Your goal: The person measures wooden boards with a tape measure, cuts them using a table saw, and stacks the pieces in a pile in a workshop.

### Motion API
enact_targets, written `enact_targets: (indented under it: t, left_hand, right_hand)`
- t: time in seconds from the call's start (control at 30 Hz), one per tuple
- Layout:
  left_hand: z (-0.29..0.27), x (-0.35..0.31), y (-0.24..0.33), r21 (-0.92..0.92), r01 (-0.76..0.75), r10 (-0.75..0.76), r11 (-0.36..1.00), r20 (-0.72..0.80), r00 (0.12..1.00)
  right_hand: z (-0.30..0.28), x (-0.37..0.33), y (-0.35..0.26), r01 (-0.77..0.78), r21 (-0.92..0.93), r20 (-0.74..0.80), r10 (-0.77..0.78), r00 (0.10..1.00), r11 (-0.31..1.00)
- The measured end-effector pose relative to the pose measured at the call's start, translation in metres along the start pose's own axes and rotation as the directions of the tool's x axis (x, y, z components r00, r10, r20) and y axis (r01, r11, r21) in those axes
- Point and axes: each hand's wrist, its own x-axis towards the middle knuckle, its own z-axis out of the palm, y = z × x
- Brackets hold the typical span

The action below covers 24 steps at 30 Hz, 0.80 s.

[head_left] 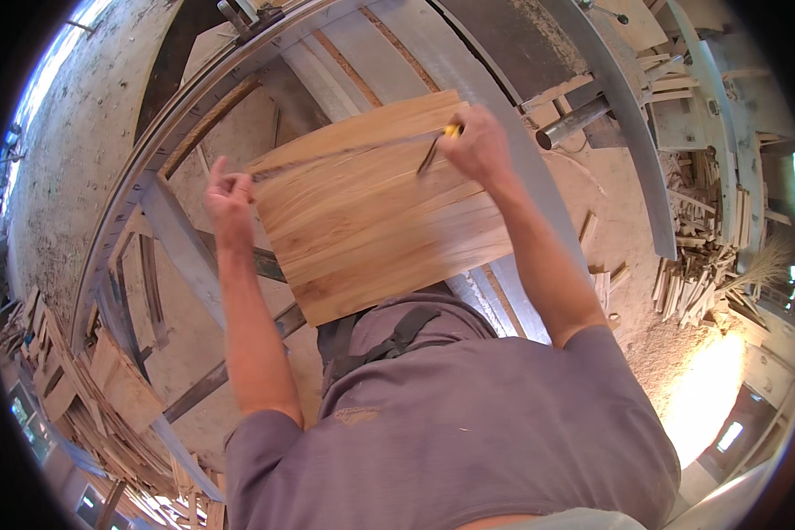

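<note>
A glued-up wooden panel point(371, 221) of pale boards lies in front of me on a metal machine table. Across its far part stretches a thin tape measure blade point(344, 157). My right hand point(479, 148) is closed round the tape measure's yellow case point(453, 131) at the panel's far right corner. A dark thin stick, perhaps a pencil point(427, 159), juts from below that hand; blur hides its kind. At the panel's left edge my left hand point(230, 199) pinches the blade's end, one finger raised.
The grey machine table point(477, 287) has slots. A curved metal rail point(119, 212) runs round the left side on a steel frame point(181, 230). A metal cylinder point(574, 122) juts out at the right. Scrap wood piles point(693, 265) stand right and lower left; sawdust covers the floor.
</note>
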Motion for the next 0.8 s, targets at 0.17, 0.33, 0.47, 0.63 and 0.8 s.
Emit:
enact_targets:
  t: [0.17, 0.33, 0.47, 0.63, 0.8]
  left_hand:
    - [-0.026, 0.042, -0.048, -0.045, 0.150, -0.155, 0.988, -0.180, 0.971]
    - [0.001, 0.044, -0.068, -0.023, 0.130, -0.130, 0.991, -0.301, 0.945]
    - [0.009, 0.038, -0.072, 0.116, 0.092, -0.036, 0.989, -0.414, 0.910]
    - [0.022, 0.025, -0.069, 0.150, 0.022, 0.058, 0.988, -0.507, 0.860]
    - [0.025, 0.023, -0.067, 0.251, 0.046, 0.098, 0.967, -0.530, 0.842]
  right_hand:
    - [-0.001, 0.054, 0.041, 0.032, -0.094, -0.109, -0.042, 0.993, 0.995]
    - [0.004, 0.069, 0.058, -0.004, -0.115, -0.097, -0.007, 0.995, 0.993]
    - [0.006, 0.073, 0.061, -0.003, -0.128, -0.075, -0.006, 0.997, 0.992]
    - [0.013, 0.072, 0.054, -0.027, -0.110, -0.011, 0.026, 1.000, 0.994]
    - [0.016, 0.068, 0.041, -0.022, -0.115, -0.054, 0.016, 0.998, 0.993]
